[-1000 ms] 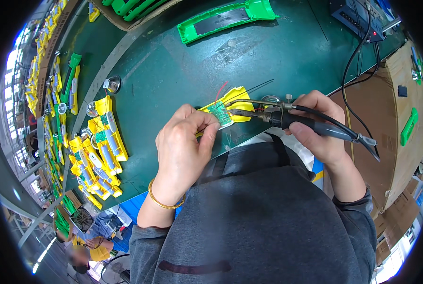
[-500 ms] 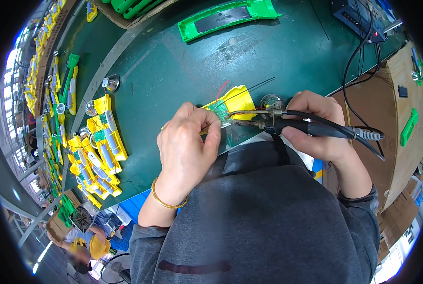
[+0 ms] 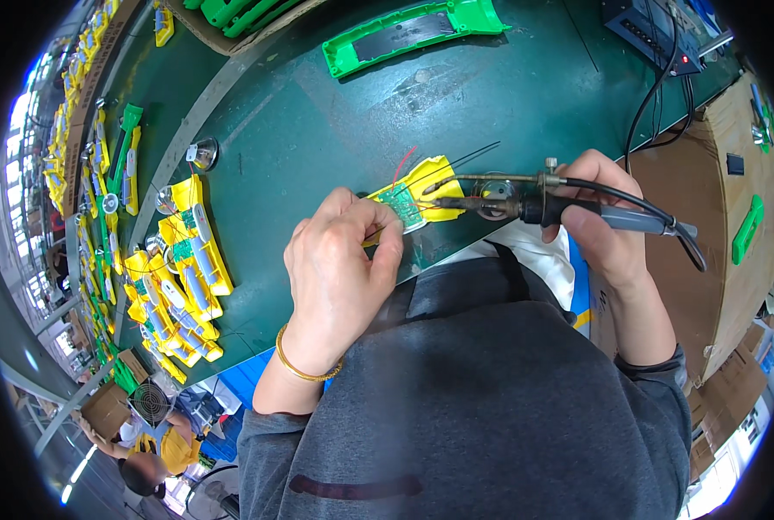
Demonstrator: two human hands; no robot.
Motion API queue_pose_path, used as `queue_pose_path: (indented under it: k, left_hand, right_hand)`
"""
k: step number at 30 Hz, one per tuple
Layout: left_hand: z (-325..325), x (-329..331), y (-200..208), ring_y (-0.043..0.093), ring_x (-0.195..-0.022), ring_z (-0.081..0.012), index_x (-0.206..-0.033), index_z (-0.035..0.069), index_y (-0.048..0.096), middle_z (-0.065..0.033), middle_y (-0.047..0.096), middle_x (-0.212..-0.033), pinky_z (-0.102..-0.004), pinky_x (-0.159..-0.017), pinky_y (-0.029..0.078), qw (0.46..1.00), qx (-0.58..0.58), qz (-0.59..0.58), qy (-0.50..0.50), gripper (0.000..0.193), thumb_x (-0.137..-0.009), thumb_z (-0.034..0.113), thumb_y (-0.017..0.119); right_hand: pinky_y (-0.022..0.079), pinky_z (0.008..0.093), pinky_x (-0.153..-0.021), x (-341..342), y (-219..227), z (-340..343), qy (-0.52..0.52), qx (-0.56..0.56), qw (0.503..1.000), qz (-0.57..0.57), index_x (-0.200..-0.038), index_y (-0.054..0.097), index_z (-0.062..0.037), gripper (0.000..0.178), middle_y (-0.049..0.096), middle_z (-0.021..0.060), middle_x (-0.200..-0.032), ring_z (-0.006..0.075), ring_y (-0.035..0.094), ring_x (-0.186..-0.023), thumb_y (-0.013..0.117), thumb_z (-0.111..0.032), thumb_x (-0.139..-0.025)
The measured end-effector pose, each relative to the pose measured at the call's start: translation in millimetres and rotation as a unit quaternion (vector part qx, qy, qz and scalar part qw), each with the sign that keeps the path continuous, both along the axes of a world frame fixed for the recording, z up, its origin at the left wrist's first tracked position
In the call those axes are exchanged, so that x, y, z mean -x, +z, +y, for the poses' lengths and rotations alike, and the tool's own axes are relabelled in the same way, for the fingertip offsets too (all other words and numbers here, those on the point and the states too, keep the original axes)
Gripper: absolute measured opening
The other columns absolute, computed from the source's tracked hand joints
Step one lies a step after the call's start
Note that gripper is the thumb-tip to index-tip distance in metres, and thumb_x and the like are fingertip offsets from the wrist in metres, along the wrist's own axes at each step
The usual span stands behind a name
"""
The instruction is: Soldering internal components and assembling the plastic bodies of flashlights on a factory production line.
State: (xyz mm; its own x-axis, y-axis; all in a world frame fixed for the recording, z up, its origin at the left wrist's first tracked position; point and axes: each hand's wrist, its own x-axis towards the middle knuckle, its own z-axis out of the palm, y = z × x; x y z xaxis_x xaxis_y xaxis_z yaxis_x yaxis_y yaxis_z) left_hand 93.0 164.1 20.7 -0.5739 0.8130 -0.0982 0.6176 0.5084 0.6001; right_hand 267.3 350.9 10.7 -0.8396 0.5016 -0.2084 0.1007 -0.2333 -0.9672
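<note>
My left hand (image 3: 342, 251) is closed on the near-left end of a yellow plastic casing (image 3: 441, 173), its fingertips beside the small green circuit board (image 3: 397, 204) in it. A red wire and dark wires rise from the board. My right hand (image 3: 602, 212) grips a soldering iron (image 3: 532, 209) with a thin metal solder-feed tube (image 3: 478, 178) above it. The iron's tip points left over the casing, just right of the board; whether it touches anything is unclear. A round clear lamp part (image 3: 496, 192) lies partly behind the iron.
Several yellow casings (image 3: 198, 251) with grey-blue cells are heaped on the left of the green table. A green shell (image 3: 417, 39) lies at the back, near a box of green parts (image 3: 239, 17). A blue control unit (image 3: 651, 39) with cables stands back right, beside a cardboard box (image 3: 681, 199).
The soldering iron has shifted right and slightly away from me, off the circuit board, with its angle changed. More of the board shows. My left hand stays nearly still on the casing.
</note>
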Motion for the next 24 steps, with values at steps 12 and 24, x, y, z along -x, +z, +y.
queue_pose_path:
  k: [12,24]
  left_hand:
    - [30,39,17,0.060,-0.077,-0.0282,-0.087,0.004,0.064,-0.0111,0.056,-0.089,-0.0334,-0.067,0.048,0.993,-0.073,0.056,-0.069,0.016,-0.071,0.006,0.069]
    - [11,85,-7,0.057,-0.075,-0.0262,-0.080,0.008,0.062,-0.0076,0.056,-0.075,-0.0357,-0.068,0.042,0.973,0.019,0.141,-0.181,0.008,-0.073,0.005,0.064]
  right_hand:
    - [0.051,0.0287,-0.057,-13,-13,-9,-0.243,0.137,0.953,0.115,-0.093,0.051,0.0002,0.018,0.059,0.0101,-0.078,0.0159,0.060,-0.065,0.058,-0.014,-0.085]
    - [0.050,0.0266,-0.058,-18,-7,3,-0.257,0.084,0.956,0.111,-0.097,0.049,-0.0043,0.021,0.058,0.0098,-0.079,0.0145,0.057,-0.067,0.055,-0.022,-0.088]
